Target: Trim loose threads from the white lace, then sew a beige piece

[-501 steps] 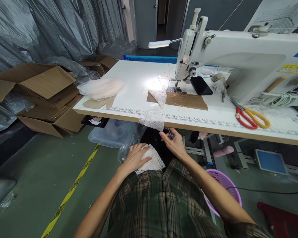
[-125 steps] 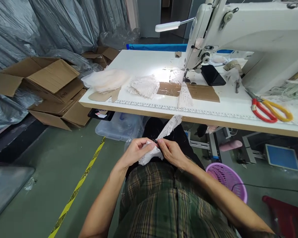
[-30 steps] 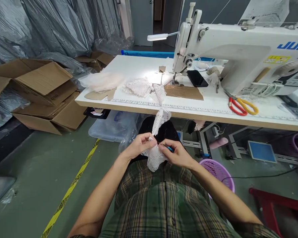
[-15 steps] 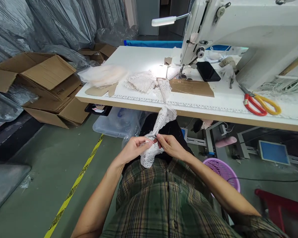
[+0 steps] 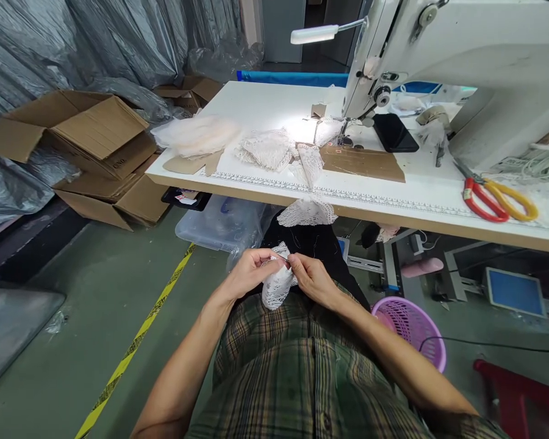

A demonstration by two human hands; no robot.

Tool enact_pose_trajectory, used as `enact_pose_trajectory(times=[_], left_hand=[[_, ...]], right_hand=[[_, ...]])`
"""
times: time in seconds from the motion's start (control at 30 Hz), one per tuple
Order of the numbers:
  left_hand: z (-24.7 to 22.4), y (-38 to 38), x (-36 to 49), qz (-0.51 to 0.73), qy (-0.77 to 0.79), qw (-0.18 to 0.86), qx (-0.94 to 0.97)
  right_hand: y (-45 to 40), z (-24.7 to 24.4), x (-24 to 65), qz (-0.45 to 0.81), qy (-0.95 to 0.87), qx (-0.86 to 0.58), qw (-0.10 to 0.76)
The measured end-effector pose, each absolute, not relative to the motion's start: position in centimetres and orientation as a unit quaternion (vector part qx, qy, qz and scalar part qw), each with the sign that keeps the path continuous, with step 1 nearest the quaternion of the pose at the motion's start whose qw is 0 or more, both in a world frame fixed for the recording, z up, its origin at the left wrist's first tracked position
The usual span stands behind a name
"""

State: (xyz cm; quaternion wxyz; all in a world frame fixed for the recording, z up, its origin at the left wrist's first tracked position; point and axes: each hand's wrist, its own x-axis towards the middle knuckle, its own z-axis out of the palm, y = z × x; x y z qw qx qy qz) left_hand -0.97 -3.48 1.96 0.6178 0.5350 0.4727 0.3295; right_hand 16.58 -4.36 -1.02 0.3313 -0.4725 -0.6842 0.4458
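Observation:
Over my lap, my left hand (image 5: 255,268) pinches a piece of white lace (image 5: 277,288) that hangs down below the fingers. My right hand (image 5: 315,277) is closed close beside it, its fingertips on a small, thin, dark tool (image 5: 285,260) whose kind is hard to make out. The tool's tip meets the lace at the left fingertips. Another white lace strip (image 5: 307,212) droops over the table's front edge, apart from the piece in my hands. It runs up to more lace (image 5: 265,149) on the table by the sewing machine (image 5: 379,94).
On the white table (image 5: 242,103) lie a black phone (image 5: 396,133), red-and-yellow scissors (image 5: 498,198), a cardboard strip (image 5: 361,161) and sheer pale fabric (image 5: 196,135). Open cardboard boxes (image 5: 100,131) stand at left. A purple basket (image 5: 432,350) is on the floor at right.
The lace in my hands has come apart from the strip at the table, which now hangs loose over the edge. The view has shifted slightly left; both hands stay near my lap.

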Motion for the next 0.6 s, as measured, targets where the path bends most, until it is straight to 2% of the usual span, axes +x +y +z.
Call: enact_pose_trajectory(times=[0.17, 0.27, 0.37, 0.43, 0.5, 0.6], left_hand=[[1.1, -3.2, -0.9, 0.316, 0.486, 0.585, 0.567], [-0.2, -2.1, -0.9, 0.3, 0.505, 0.509, 0.629], [-1.8, -0.1, -0.8, 0.295, 0.533, 0.389, 0.691], [-2.6, 1.5, -0.6, 0.318, 0.537, 0.357, 0.695], [-2.8, 3.2, -0.1, 0.366, 0.527, 0.389, 0.661], [-2.0, 5.2, 0.9, 0.437, 0.486, 0.499, 0.569]], right_hand=[[-4.0, -2.3, 16.9, 0.47, -0.667, -0.464, 0.346], [-4.0, -3.1, 17.5, 0.513, -0.654, -0.449, 0.328], [-3.8, -3.4, 18.3, 0.441, -0.658, -0.525, 0.311], [-3.6, -3.1, 19.0, 0.383, -0.655, -0.565, 0.324], [-3.4, -2.6, 19.7, 0.366, -0.646, -0.575, 0.343], [-3.0, -1.2, 20.2, 0.366, -0.631, -0.568, 0.38]])
